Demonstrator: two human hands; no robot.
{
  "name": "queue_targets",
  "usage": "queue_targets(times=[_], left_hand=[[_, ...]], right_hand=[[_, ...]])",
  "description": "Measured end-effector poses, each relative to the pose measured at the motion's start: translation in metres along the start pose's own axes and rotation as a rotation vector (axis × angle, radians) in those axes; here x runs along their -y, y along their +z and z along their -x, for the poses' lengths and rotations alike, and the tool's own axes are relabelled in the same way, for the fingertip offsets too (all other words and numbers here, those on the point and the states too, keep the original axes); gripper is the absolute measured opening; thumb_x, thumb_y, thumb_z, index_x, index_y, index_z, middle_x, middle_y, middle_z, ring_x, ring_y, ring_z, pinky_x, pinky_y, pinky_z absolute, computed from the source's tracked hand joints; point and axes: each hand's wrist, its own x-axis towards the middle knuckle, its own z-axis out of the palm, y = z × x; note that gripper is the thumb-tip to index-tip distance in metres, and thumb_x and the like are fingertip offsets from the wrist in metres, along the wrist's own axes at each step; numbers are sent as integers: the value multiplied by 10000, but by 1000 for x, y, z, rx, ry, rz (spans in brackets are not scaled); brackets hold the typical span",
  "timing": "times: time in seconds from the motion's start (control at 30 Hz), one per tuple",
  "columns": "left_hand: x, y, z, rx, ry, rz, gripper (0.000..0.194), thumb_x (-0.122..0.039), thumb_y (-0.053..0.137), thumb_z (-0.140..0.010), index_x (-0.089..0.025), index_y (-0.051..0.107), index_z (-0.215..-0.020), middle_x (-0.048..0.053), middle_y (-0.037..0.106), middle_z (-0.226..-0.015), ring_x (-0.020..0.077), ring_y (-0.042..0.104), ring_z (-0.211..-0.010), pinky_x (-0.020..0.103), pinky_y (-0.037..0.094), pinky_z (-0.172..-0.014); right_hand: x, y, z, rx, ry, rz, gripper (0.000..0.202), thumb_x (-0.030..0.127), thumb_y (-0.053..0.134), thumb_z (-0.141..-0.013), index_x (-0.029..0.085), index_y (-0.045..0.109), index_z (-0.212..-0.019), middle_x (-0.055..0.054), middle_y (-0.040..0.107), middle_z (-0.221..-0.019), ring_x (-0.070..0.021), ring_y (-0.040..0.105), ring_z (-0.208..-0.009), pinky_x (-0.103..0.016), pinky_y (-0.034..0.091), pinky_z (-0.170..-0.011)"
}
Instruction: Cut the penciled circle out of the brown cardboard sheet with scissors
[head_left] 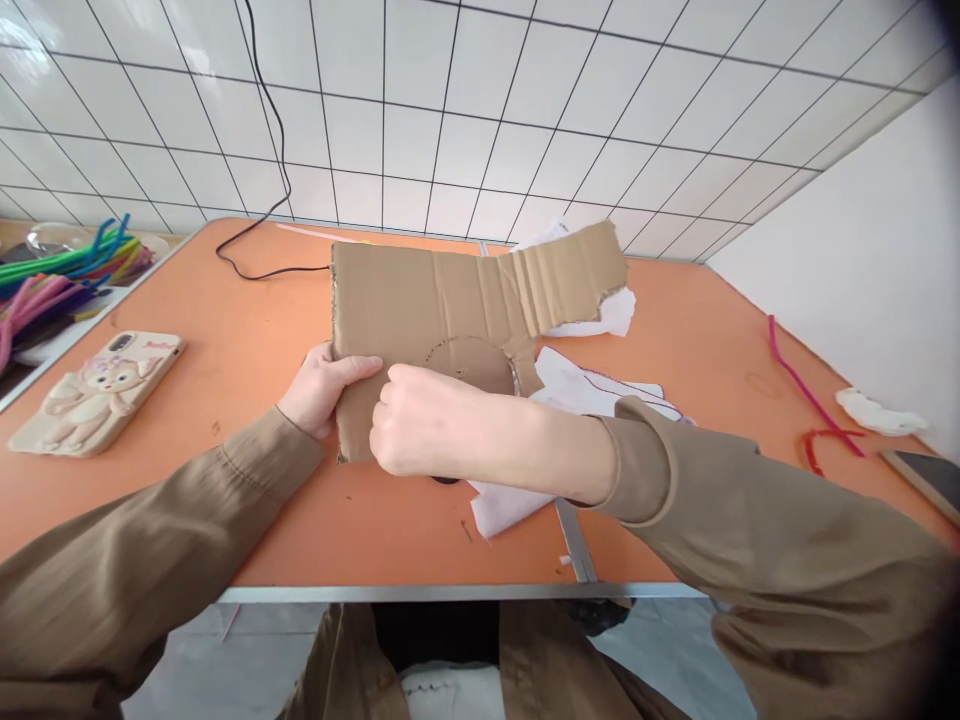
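Note:
A piece of brown cardboard [397, 300] with a torn strip reaching to the right is held above the orange table [262, 540]. My left hand [322, 388] grips its left edge, thumb on the front face. Over the cardboard's lower part is my right hand [412, 420], its fingers curled into a fist; what they hold, if anything, is hidden. Just right of the fist, a circle outlined with small punctured marks shows in the cardboard, partly covered by my forearm. White paper pieces [510, 508] lie under and beside the cardboard.
A phone in a cartoon case [97, 395] lies at the left, near colourful pipe cleaners [60, 270]. A black cable [281, 130] runs down the tiled wall. At the right are a purple pipe cleaner [810, 392], a red one [811, 450], crumpled white tissue [881, 412] and a dark device [926, 475].

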Motion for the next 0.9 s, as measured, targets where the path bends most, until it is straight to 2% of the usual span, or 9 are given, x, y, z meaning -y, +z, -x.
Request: queue_targets(times=[0.07, 0.17, 0.23, 0.33, 0.37, 0.43, 0.5, 0.67, 0.9], left_hand=[[-2, -2, -1, -31, 8, 85, 252, -223, 817, -594, -137, 721, -811, 114, 753, -829, 342, 711, -879, 427, 600, -769], [-5, -3, -3, -37, 8, 214, 311, -211, 812, -595, -134, 723, -882, 118, 758, -905, 364, 695, -966, 468, 598, -847], [-5, -4, -3, -37, -4, 267, 342, -212, 820, -581, -131, 729, -900, 120, 759, -944, 380, 682, -1003, 491, 594, -874], [-4, -4, -2, -32, -25, 336, 375, -207, 825, -575, -134, 735, -932, 115, 759, -993, 390, 657, -1073, 501, 574, -932], [-3, -4, -2, -29, -30, 355, 382, -207, 824, -579, -137, 735, -944, 111, 759, -1006, 390, 647, -1098, 500, 565, -953], [-2, -3, -2, -20, -36, 373, 379, -211, 819, -591, -140, 735, -954, 111, 759, -1026, 390, 627, -1140, 494, 547, -987], [-2, -1, -1, -1, -44, 365, 355, -224, 814, -597, -141, 737, -934, 118, 758, -1039, 394, 616, -1160, 492, 539, -999], [1, 3, 1, 52, -65, 317, 345, -250, 822, -575, -138, 745, -892, 123, 768, -993, 401, 650, -1098, 494, 568, -952], [5, 3, 3, 5, 39, 292, 327, -254, 856, -577, -163, 744, -871, 108, 771, -950, 385, 688, -1013, 469, 608, -856]], right_hand=[[1, -8, 14, -161, -44, 166, 273, -3, 499, -878, 180, 633, -726, -6, 640, -690, -149, 576, -691, -350, 467, -671], [8, -11, 46, -592, -250, 190, 185, 91, 497, -931, 163, 655, -869, -59, 705, -936, -178, 624, -872, -395, 504, -841], [18, -3, 66, -789, -100, -5, 150, 105, 528, -909, 154, 650, -836, -67, 709, -876, -181, 636, -827, -356, 524, -753], [36, 17, 85, -811, 200, -750, 251, 256, 486, -971, 166, 623, -782, -25, 638, -650, -131, 586, -585, -291, 477, -559], [41, 24, 86, -731, 321, -1066, 314, 326, 473, -989, 160, 628, -771, -24, 633, -634, -122, 587, -564, -270, 473, -539], [46, 36, 82, -575, 604, -1621, 421, 462, 413, -1005, 132, 652, -899, -62, 672, -711, -134, 633, -605, -259, 488, -537], [47, 43, 72, -614, 683, -1945, 537, 620, 448, -938, 124, 650, -976, -104, 696, -837, -143, 652, -654, -241, 471, -512], [39, 43, 39, -668, 611, -2182, 519, 684, 651, -767, 177, 617, -874, -27, 650, -783, -128, 644, -645, -211, 457, -500], [31, 37, 16, -868, 994, -2022, 390, 509, 752, -707, 177, 559, -640, 50, 517, -530, -63, 437, -426, -202, 295, -396]])
